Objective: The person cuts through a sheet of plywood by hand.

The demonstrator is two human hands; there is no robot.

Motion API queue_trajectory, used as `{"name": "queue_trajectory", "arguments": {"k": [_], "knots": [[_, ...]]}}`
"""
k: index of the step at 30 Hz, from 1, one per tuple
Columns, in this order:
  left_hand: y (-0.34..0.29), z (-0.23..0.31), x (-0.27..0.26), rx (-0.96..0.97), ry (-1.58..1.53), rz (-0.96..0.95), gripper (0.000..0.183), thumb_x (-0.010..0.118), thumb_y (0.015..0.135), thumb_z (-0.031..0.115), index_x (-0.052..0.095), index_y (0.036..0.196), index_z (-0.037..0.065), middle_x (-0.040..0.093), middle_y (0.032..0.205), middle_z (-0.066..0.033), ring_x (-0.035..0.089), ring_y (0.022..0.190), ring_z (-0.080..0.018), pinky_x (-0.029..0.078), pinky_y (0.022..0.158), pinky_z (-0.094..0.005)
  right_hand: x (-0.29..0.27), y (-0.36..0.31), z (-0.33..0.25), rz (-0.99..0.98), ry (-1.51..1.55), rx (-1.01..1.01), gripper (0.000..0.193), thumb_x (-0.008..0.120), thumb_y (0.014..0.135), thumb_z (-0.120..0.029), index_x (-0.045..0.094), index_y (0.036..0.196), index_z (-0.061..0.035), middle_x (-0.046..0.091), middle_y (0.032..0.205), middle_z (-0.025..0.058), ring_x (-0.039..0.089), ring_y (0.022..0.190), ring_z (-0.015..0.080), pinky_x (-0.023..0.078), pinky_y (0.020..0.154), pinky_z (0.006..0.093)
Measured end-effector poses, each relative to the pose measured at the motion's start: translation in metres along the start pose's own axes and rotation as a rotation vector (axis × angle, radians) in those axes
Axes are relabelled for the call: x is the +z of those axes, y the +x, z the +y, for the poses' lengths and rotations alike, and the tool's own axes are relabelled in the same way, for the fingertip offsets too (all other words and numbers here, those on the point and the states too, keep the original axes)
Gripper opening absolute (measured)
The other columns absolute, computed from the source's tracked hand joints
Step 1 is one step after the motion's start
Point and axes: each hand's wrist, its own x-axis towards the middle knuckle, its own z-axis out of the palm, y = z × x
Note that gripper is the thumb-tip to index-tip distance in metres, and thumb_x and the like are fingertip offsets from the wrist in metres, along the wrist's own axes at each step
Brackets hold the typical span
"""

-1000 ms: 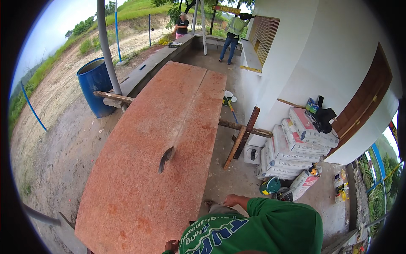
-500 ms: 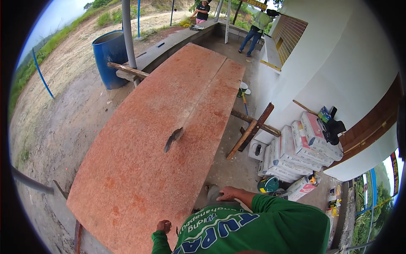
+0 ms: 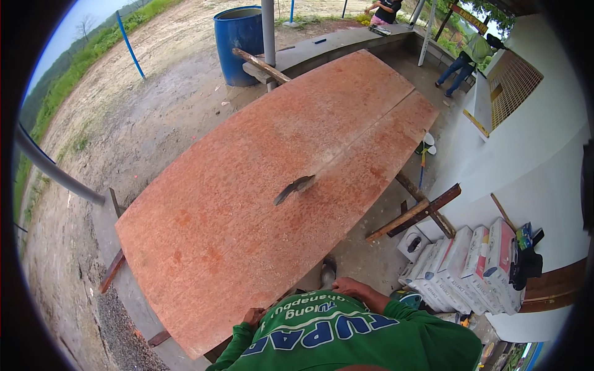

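Two hands are resting at the near edge of the big reddish board: your left hand is curling onto its edge at about seven o'clock, and your right hand is lying near it at six o'clock, though whether either is gripping cannot be told. A circular saw blade is poking up through the board's middle. At twelve o'clock a blue barrel is standing; at four o'clock sacks are leaning against the white wall.
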Motion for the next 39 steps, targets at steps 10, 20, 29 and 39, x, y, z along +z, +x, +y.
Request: {"name": "queue_trajectory", "arguments": {"k": [10, 20, 29, 39], "knots": [[-0.058, 0.154, 0.088, -0.037, 0.539, 0.007, 0.041, 0.049, 0.087, 0.039, 0.061, 0.083, -0.001, 0.061, 0.069, -0.0136, 0.058, 0.065, -0.0221, 0.045, 0.063, -0.0353, -0.022, -0.035, 0.035, -0.159, 0.042, -0.007, 0.040, 0.053, 0.073, -0.036, 0.059, 0.090, 0.0005, 0.060, 0.086, 0.0226, 0.059, 0.080, 0.0341, 0.044, 0.070, 0.0388], [-0.064, 0.158, 0.079, -0.005, 0.724, -0.111, 0.032, 0.049, 0.087, 0.030, 0.061, 0.080, 0.001, 0.058, 0.071, -0.0234, 0.058, 0.069, -0.0392, 0.044, 0.062, -0.0440, -0.010, -0.032, 0.025, -0.150, -0.003, 0.061, 0.036, 0.054, 0.076, -0.033, 0.062, 0.090, -0.0014, 0.060, 0.090, 0.0237, 0.059, 0.084, 0.0366, 0.045, 0.075, 0.0410], [-0.038, 0.170, 0.030, 0.015, 0.799, -0.337, 0.035, 0.046, 0.087, 0.031, 0.062, 0.084, 0.000, 0.059, 0.073, -0.0239, 0.058, 0.069, -0.0395, 0.045, 0.064, -0.0430, -0.002, -0.049, -0.023, -0.076, 0.102, 0.116, 0.033, 0.046, 0.078, -0.030, 0.063, 0.084, -0.0024, 0.061, 0.087, 0.0209, 0.059, 0.082, 0.0345, 0.045, 0.071, 0.0402], [-0.027, 0.163, 0.006, 0.012, 0.698, -0.417, 0.046, 0.043, 0.088, 0.042, 0.064, 0.090, 0.001, 0.061, 0.075, -0.0233, 0.061, 0.069, -0.0322, 0.046, 0.067, -0.0391, -0.028, -0.091, -0.086, 0.015, -0.053, 0.170, 0.034, 0.050, 0.077, -0.032, 0.062, 0.088, -0.0014, 0.061, 0.085, 0.0189, 0.059, 0.075, 0.0345, 0.045, 0.067, 0.0393]]}}
